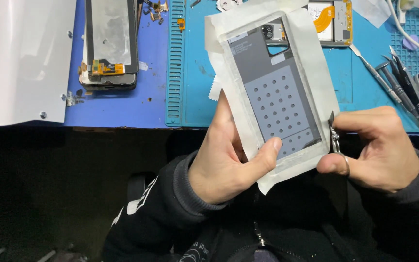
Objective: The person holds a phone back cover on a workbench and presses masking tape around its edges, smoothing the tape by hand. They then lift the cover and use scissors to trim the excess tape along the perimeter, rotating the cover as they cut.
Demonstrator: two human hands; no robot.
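Two hands were in the head view, both ours, held over the front edge of the bench. Our left hand (224, 162) gripped a grey phone back panel (277, 104) wrapped in a white backing sheet (316, 82); the thumb pressed on the panel's lower face and the other fingers were hidden behind it, so the hand was clamped on the panel. The panel stood tilted, camera cutout at the top, with rows of small round holes across its lower half.

Our right hand (377, 148) was closed on small scissors (334, 138), one finger through a ring handle. The blade tip touched the right edge of the sheet.

Behind, on the teal work mat (190, 73), lay an opened phone (333, 22) with an orange flex cable. Tweezers and picks (398, 82) lay at the right. On the blue bench (122, 109) at the left sat a stack of phone screens (108, 48) beside a white metal plate (20, 58).
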